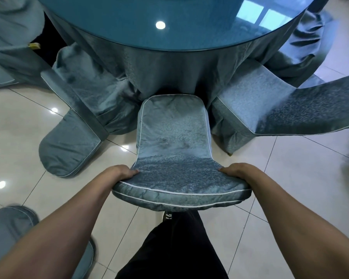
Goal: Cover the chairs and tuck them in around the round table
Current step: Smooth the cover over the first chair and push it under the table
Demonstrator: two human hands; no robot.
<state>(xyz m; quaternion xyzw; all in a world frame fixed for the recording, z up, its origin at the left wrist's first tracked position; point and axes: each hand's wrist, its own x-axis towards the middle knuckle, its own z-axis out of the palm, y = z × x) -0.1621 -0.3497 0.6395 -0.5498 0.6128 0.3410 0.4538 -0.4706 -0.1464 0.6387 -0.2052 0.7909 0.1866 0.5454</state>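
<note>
A chair in a teal cover with white piping stands right in front of me, its seat reaching under the hanging cloth of the round table. My left hand grips the left side of the backrest top. My right hand grips the right side, thumb on the front face. The round table has a glossy teal glass top and a long teal cloth down to the floor.
A covered chair stands to the left at the table and another to the right. More covered chairs sit at far left and bottom left. My black-trousered leg is below the chair. Glossy cream floor tiles lie around.
</note>
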